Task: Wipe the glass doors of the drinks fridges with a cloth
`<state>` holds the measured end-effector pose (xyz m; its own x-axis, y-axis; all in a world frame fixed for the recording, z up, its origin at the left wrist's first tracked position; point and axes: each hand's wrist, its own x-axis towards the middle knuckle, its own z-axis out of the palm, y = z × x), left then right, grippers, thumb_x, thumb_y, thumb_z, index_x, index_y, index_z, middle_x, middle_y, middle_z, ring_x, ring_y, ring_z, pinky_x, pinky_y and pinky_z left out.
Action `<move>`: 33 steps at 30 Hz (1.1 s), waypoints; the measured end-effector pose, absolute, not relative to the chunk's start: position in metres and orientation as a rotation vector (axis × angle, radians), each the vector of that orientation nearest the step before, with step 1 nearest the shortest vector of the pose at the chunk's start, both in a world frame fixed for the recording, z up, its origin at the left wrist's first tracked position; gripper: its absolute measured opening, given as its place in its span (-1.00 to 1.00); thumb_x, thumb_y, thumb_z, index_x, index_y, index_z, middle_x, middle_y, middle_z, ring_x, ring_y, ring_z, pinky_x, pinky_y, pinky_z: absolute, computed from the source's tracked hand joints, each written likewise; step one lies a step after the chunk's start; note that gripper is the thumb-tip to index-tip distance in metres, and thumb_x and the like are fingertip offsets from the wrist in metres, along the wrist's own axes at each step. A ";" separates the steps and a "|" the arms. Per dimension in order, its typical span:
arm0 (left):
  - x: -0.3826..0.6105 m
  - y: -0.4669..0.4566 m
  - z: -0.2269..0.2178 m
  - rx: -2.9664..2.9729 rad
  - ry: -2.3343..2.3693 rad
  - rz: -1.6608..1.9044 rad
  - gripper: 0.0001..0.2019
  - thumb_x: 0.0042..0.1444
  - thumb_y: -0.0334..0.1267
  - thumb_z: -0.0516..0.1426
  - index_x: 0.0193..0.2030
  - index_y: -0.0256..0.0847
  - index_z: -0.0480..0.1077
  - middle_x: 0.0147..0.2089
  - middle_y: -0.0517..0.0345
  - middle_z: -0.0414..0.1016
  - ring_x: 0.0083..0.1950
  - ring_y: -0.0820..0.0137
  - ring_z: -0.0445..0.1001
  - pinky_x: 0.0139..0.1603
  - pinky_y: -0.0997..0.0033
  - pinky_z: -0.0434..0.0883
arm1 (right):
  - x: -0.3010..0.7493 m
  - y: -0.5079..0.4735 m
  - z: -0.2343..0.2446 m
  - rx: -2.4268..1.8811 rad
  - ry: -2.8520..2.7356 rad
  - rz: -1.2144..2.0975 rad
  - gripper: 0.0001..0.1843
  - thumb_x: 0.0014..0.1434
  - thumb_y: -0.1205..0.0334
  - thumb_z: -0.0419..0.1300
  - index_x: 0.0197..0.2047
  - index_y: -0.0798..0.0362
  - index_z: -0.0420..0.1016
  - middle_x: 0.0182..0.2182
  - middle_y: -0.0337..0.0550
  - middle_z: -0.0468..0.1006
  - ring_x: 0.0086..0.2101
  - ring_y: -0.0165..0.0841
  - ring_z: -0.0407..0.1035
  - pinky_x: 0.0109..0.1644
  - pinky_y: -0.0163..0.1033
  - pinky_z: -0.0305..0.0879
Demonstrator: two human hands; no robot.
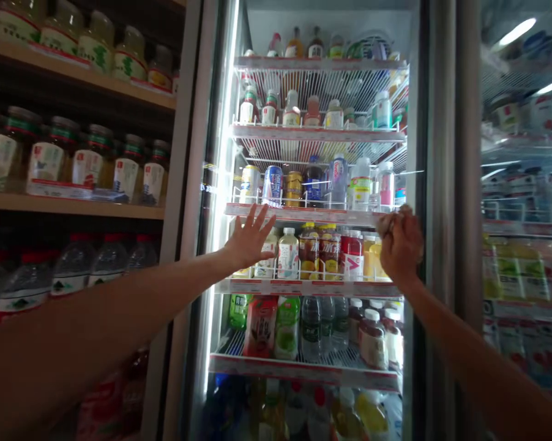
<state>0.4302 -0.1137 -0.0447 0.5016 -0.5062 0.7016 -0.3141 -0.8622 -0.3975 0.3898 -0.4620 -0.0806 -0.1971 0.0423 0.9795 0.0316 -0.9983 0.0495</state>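
Observation:
My left hand [251,237] is open, its fingers spread flat against the glass door [212,184] of a lit drinks fridge, at the height of the third shelf [303,214]. My right hand [399,245] is closed with curled fingers at the right side of the same glass, next to the door's grey frame [416,275]. What its fingers hold is blurred. Behind the glass stand rows of bottles [319,251] and cans [272,185] on white wire shelves.
Wooden shelves [74,205] on the left carry jars and water bottles [74,266]. A second fridge door [524,214] stands to the right, with ceiling lights reflected in its glass. A grey post [443,184] separates the two fridges.

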 end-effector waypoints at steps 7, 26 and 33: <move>0.426 -0.114 -0.062 -2.526 0.724 -1.219 -0.05 0.00 0.07 0.18 0.38 -0.22 -0.25 0.42 -0.19 -0.48 0.39 -0.12 -0.48 0.25 -0.28 -0.10 | 0.387 -0.404 -0.177 2.065 0.607 1.709 -0.37 0.20 0.37 -0.04 0.32 -0.03 -0.03 0.22 -0.06 0.22 0.26 -0.24 -0.03 0.25 -0.01 -0.04; 0.423 -0.112 -0.082 -2.500 0.760 -1.245 -0.07 -0.03 0.01 0.22 0.37 -0.21 -0.19 0.42 -0.17 -0.41 0.39 -0.12 -0.41 0.23 -0.27 -0.03 | 0.398 -0.402 -0.130 2.025 0.289 2.116 -0.37 0.20 0.35 -0.04 0.33 0.01 -0.05 0.30 -0.03 0.02 0.28 -0.15 -0.11 0.23 0.08 -0.03; 0.422 -0.107 -0.093 -2.436 0.787 -1.226 -0.04 -0.06 0.01 0.24 0.37 -0.21 -0.18 0.42 -0.18 -0.41 0.39 -0.12 -0.40 0.24 -0.27 -0.02 | 0.397 -0.383 -0.190 2.054 0.721 1.667 -0.34 0.17 0.41 -0.02 0.32 -0.02 -0.02 0.23 -0.13 0.20 0.28 -0.27 -0.10 0.30 -0.03 -0.11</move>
<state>0.4220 -0.1068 -0.0933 0.4853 -0.5941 0.6416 -0.3357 -0.8041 -0.4906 0.3968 -0.3832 -0.1902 0.1569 0.6149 0.7729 0.1421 -0.7885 0.5984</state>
